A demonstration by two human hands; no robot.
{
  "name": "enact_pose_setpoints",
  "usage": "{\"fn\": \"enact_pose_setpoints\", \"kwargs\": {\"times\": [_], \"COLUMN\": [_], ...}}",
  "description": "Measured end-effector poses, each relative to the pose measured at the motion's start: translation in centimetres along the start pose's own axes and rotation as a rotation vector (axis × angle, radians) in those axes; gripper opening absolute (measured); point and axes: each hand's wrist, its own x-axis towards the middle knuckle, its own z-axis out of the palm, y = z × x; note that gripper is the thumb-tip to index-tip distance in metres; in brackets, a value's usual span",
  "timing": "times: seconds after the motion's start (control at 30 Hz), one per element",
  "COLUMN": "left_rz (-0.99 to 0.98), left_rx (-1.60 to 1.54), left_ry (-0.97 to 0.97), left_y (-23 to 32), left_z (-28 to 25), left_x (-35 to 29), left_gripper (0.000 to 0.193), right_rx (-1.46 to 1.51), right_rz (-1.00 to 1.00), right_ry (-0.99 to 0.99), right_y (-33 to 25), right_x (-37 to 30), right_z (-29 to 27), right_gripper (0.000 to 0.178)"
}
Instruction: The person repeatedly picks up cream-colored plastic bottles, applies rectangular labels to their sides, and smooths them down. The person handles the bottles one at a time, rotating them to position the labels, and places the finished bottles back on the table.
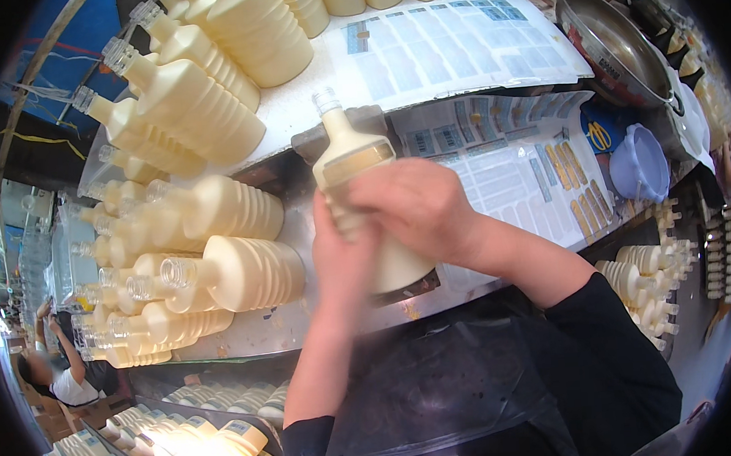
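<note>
"Where the bare left hand (343, 242) and bare right hand (421, 200) meet, what lies between?"

"A cream, ribbed plastic bottle (345, 140), its clear neck (325, 103) toward eleven o'clock, its base toward five."

"And the hands?"

"The right, at three o'clock, presses bent fingers just below a gold rectangular label (367, 157); the left, blurred, touches the bottle's side at seven. Whether either grips, I cannot tell."
</note>
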Motion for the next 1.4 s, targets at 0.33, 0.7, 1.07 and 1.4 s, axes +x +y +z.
{"fn": "enact_pose_setpoints", "kwargs": {"times": [0.33, 0.7, 1.07, 1.4], "left_rz": [0.041, 0.039, 0.06, -0.048], "left_rx": [0.491, 0.553, 0.409, -0.16], "left_ry": [0.149, 0.134, 0.178, -0.009], "left_y": [1.2, 0.2, -1.2, -3.1], "left_z": [0.9, 0.9, 0.1, -1.2], "left_x": [-0.6, -0.4, 0.3, 5.8], "left_gripper": [0.052, 0.089, 0.092, 0.054], "right_rx": [-0.17, -0.042, 0.071, 0.158], "right_rz": [-0.097, 0.173, 0.562, 0.583], "right_ry": [-0.251, -0.451, -0.095, 0.075], "right_y": [-2.3, -2.0, 2.1, 7.4], "right_x": [3.1, 6.2, 5.1, 0.0], "right_z": [0.3, 1.0, 2.8, 1.3], "right_gripper": [0.019, 0.012, 0.036, 0.037]}}
